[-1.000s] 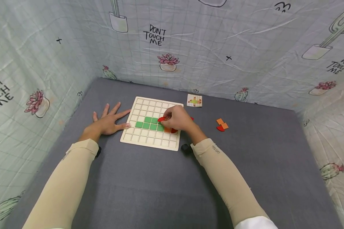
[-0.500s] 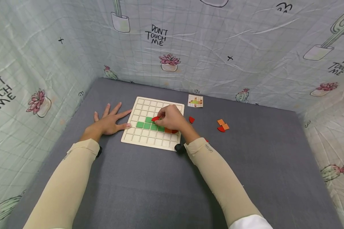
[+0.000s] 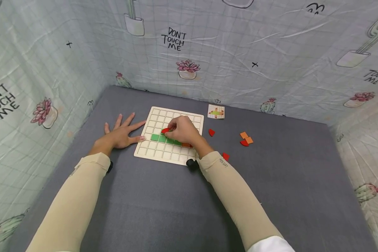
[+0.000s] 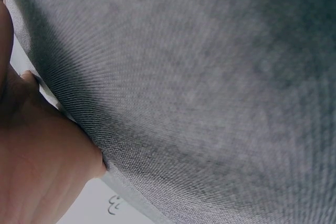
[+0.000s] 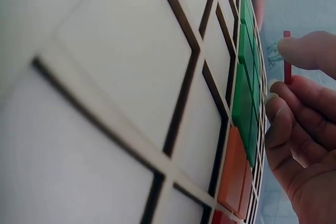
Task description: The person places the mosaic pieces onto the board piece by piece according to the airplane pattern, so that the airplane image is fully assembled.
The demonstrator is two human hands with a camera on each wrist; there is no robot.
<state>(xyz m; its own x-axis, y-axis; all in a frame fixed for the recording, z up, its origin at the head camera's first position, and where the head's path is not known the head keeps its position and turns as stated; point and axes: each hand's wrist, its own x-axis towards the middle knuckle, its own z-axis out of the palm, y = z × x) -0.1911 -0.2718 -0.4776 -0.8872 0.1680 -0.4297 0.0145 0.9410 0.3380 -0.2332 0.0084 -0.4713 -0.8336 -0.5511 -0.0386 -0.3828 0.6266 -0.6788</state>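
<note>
A red piece (image 3: 165, 131) is above the grid board (image 3: 163, 154), pinched between thumb and fingers of the right hand (image 3: 184, 130), near green tiles (image 3: 162, 139) set in squares. The left hand (image 3: 119, 137) lies spread, 2 fingertips at the board's left edge. Rightward lie a patterned card (image 3: 216, 111), 3 loose wedges (image 3: 211, 132) and 2 orange tiles (image 3: 249, 140).

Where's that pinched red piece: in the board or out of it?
Out: the right wrist view shows the right hand pinching the red piece clear of the board.
</note>
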